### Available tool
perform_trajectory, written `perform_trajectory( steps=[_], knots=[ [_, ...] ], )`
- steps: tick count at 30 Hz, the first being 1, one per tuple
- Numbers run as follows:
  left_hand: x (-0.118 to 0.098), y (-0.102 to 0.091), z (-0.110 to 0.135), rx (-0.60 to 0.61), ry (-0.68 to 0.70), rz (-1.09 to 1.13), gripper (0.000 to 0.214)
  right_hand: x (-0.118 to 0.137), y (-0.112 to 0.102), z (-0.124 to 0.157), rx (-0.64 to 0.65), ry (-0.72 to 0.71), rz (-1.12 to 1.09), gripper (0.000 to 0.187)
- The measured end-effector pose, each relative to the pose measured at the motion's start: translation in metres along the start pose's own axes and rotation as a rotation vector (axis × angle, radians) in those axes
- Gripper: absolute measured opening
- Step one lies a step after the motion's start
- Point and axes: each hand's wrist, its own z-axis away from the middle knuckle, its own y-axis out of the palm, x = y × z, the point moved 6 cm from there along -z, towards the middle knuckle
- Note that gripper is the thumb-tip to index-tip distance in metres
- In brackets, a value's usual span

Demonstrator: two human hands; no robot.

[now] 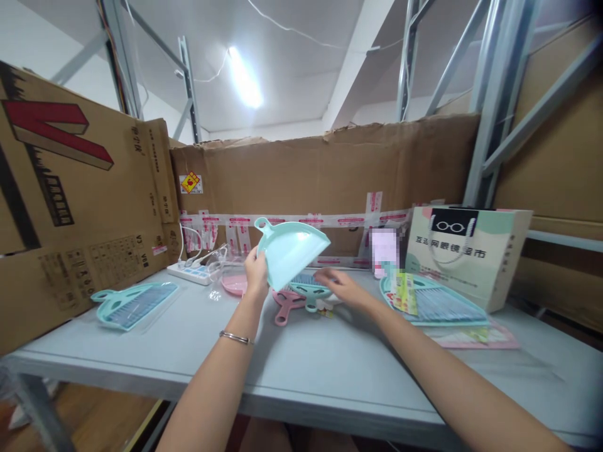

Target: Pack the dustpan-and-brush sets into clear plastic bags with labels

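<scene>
My left hand (pixel 255 273) is closed on a mint-green dustpan (pixel 294 248), held up tilted above the table, with its looped handle at the upper left. My right hand (pixel 343 285) is a little blurred. Its fingers reach out to the left, apart from the dustpan, over a mint-green hand brush (pixel 311 287) with blue bristles; whether they touch the brush I cannot tell. Under that brush, a pink hand brush (pixel 285 306) points its handle towards me. Partly behind my left hand lies a pink dustpan (pixel 234 284).
On the grey table (pixel 301 364), another mint brush (pixel 136 306) lies at left. A bagged mint dustpan-and-brush set (pixel 443 304) lies at right, before a paper bag (pixel 466 251). A white power strip (pixel 191 272) sits at the back. Cardboard boxes (pixel 301 176) wall the back and left.
</scene>
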Motion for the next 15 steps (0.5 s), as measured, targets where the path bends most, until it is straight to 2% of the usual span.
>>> perform_trajectory(
  steps=[2, 4, 6, 9, 11, 12, 15],
  knots=[
    [-0.002, -0.011, -0.005, -0.104, -0.007, 0.034, 0.032, -0.003, 0.009, 0.003, 0.134, -0.088, 0.368, 0.024],
    [-0.003, -0.016, -0.007, -0.146, -0.022, 0.033, 0.032, -0.006, 0.019, 0.005, 0.215, -0.127, 0.628, 0.026],
    [-0.005, -0.015, -0.006, -0.152, -0.01, 0.0, 0.032, -0.004, 0.025, 0.004, 0.223, -0.165, 0.789, 0.022],
    [-0.017, -0.016, -0.002, -0.194, 0.113, -0.101, 0.031, 0.003, 0.031, 0.002, 0.189, -0.234, 0.873, 0.017],
    [-0.025, -0.019, 0.002, -0.254, 0.204, -0.18, 0.031, 0.01, 0.026, 0.0, 0.097, -0.27, 0.83, 0.016],
    [-0.028, -0.021, 0.003, -0.28, 0.228, -0.212, 0.031, 0.014, 0.018, 0.0, 0.004, -0.285, 0.778, 0.017],
    [-0.029, -0.022, 0.002, -0.284, 0.208, -0.269, 0.032, 0.024, -0.022, 0.002, -0.44, -0.259, 0.453, 0.021]
  ],
)
